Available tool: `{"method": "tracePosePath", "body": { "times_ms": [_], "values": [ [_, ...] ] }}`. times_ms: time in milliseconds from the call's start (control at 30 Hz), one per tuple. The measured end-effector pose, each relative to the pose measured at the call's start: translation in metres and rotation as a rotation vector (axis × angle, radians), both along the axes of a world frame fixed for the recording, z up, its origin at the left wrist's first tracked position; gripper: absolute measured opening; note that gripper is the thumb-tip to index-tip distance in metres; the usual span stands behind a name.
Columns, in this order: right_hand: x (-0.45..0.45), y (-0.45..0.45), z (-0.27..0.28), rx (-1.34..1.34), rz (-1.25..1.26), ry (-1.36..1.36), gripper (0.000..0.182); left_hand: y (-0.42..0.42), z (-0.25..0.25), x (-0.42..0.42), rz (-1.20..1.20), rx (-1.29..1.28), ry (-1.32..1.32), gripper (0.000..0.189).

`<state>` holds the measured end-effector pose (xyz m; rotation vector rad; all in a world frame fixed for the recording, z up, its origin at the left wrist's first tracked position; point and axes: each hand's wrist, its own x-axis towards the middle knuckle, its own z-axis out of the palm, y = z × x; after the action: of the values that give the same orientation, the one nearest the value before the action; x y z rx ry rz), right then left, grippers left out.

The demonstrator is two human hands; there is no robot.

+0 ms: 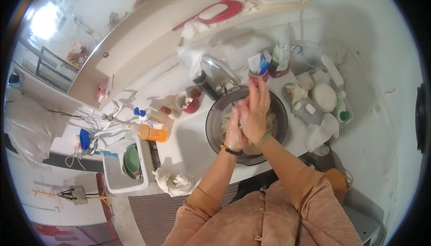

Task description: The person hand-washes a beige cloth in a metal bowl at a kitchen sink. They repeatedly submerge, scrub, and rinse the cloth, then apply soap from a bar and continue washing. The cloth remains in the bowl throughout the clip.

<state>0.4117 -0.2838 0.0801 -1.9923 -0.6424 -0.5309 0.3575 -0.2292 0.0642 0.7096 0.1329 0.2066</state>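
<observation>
Both my hands are wet and pressed against each other above a dark translucent plastic basin [215, 141] on the white countertop. My left hand [234, 131] wears a dark beaded bracelet at the wrist. Across it lies my right hand [255, 116], its fingers stretched toward the faucet side and a pale green bangle at its wrist. Whether anything small lies between the palms is hidden. Pale, soft-looking pieces [271, 121] lie in the basin below the hands; I cannot tell what they are. A chrome faucet [220, 69] stands just behind the basin.
Left of the basin are a red mug [191, 105], an orange bottle [153, 133] and a white cloth [175, 182]. Behind it stands a red cup [258, 74] holding tubes. A grey tray [311, 117] and a white round-lidded container [324, 98] sit at the right.
</observation>
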Motion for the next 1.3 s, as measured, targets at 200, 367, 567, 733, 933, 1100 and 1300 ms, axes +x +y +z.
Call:
{"method": "tracePosePath", "body": {
  "times_ms": [200,367,567,733,933,1100,1300],
  "values": [
    [-0.006,0.008,-0.011,0.907,0.371,0.893,0.05,0.005,0.0,0.012,0.283,0.212,0.179,0.028],
    [-0.008,-0.004,-0.067,0.874,0.781,1.008,0.049,0.012,0.006,0.016,0.187,-0.155,0.26,0.035],
    [-0.021,-0.005,-0.065,0.77,0.775,0.84,0.045,0.032,-0.007,0.023,0.091,0.27,0.284,0.046],
    [0.003,-0.029,-0.098,0.703,0.687,1.613,0.023,0.033,-0.014,0.021,0.04,0.523,0.185,0.06],
    [0.014,-0.026,-0.094,0.794,0.715,1.17,0.015,0.02,-0.042,-0.005,-0.15,0.734,0.127,0.067],
    [0.022,-0.028,-0.038,1.12,0.923,1.253,0.045,0.029,-0.04,-0.013,-0.365,0.979,0.419,0.037],
    [0.023,-0.024,-0.039,1.235,1.045,1.38,0.049,0.044,-0.009,-0.018,-0.574,1.089,0.558,0.042]
  ]
}}
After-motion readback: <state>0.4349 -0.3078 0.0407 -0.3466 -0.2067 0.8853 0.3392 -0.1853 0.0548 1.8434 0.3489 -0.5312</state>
